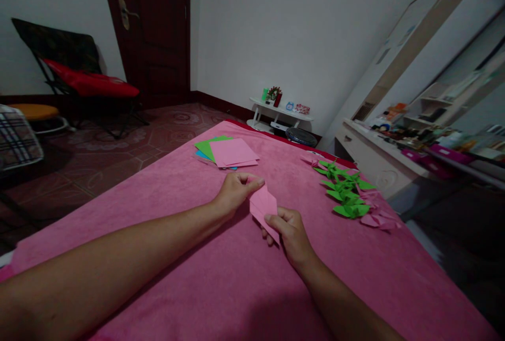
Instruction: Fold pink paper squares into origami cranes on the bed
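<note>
The folded pink paper (265,205) is angular, its near end pointed.

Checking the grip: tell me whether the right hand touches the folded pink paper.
Touching: the head view shows the right hand holding the folded pink paper, thumb lying over it.

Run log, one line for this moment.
left hand: pinching folded pink paper; right hand: holding its near end; beyond: square pink, green, blue paper sheets; right side: folded green paper shapes
</note>
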`<state>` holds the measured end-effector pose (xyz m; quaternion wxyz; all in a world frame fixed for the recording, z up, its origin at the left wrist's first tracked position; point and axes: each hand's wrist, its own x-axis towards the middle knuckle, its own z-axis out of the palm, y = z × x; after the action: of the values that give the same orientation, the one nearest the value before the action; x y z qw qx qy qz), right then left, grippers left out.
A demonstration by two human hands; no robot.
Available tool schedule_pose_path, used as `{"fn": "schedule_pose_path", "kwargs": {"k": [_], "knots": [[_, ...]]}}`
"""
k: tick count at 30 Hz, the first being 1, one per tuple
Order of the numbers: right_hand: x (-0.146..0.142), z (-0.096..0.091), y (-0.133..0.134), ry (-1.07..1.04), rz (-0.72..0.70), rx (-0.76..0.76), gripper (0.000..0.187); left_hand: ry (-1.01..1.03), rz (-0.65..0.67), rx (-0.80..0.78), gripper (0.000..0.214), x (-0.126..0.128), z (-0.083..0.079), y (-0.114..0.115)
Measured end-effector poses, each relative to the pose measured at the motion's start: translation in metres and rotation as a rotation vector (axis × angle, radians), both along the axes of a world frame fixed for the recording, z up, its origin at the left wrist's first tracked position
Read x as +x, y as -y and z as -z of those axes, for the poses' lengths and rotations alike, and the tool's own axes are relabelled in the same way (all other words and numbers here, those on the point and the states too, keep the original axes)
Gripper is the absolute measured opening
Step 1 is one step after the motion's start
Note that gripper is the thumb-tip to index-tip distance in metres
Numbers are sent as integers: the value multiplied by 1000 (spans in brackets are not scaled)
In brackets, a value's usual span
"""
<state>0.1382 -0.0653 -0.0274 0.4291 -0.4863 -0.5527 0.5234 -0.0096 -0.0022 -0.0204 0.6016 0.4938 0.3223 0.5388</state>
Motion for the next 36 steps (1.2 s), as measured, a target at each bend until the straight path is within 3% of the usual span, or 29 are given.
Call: {"fn": "schedule_pose_path", "kwargs": {"k": [7,14,19,23,27,33,36], "knots": [[1,3,-3,-41,14,-3,24,22,54,-49,52,2,2,-2],[5,5,-6,-113,94,18,24,-31,109,27,36,0,2,-3],[4,4,-5,-118,73,19,26,-180,-26,80,41,-1,4,-3],[3,4,-5,-118,58,24,26,-138,-21,100,45,1,3,-3],[4,6,-6,-114,49,19,27,-103,30,121,34,3,0,0],[2,3,-4,-66,39,11,23,-41,-19,-9,54,7,-2,5],[1,2,-3,-32,14,-8,21,23,38,-68,44,6,-1,5]]}}
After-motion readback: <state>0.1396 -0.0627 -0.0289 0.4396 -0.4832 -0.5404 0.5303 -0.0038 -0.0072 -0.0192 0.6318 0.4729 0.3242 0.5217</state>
